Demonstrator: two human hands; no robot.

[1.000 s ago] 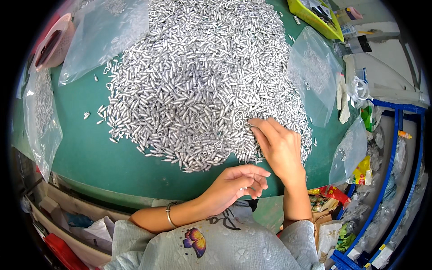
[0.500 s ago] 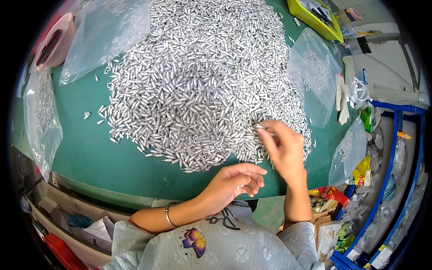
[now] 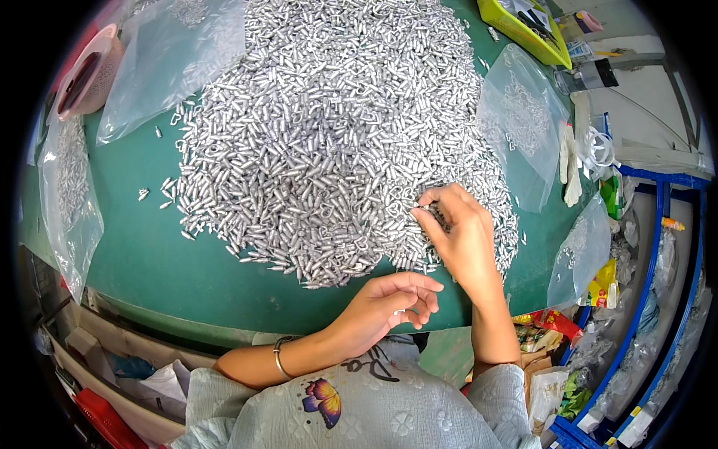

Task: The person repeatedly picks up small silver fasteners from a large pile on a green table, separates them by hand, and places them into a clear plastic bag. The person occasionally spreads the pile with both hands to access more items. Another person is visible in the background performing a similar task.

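A view from above of a person seated at a round green surface [image 3: 149,262] covered by a large heap of small silver metal pieces [image 3: 321,127].

The right hand [image 3: 460,239] rests on the near right edge of the heap. Its fingers [image 3: 430,200] are curled together and pinched over a few of the metal pieces; whether a piece is actually gripped between the fingertips cannot be told, as the spot is too small and partly hidden. The heap spreads away from these fingers, mostly ahead of them and to their left, with loose pieces lying directly beneath and just beside them.

The left hand [image 3: 385,307] hovers at the near rim of the surface, just below the heap's edge and close to the right wrist. Its fingers [image 3: 419,288] are loosely bent and half open, palm turned upward, and seem to hold nothing. The nearest metal pieces lie just beyond its fingertips. A thin bracelet [image 3: 278,358] circles the left wrist.

Clear plastic bags [image 3: 523,120] lie past the right-hand fingers on the right, and another clear bag [image 3: 168,60] lies far beyond the left-hand fingers. A yellow tray [image 3: 523,30] sits at the far right.
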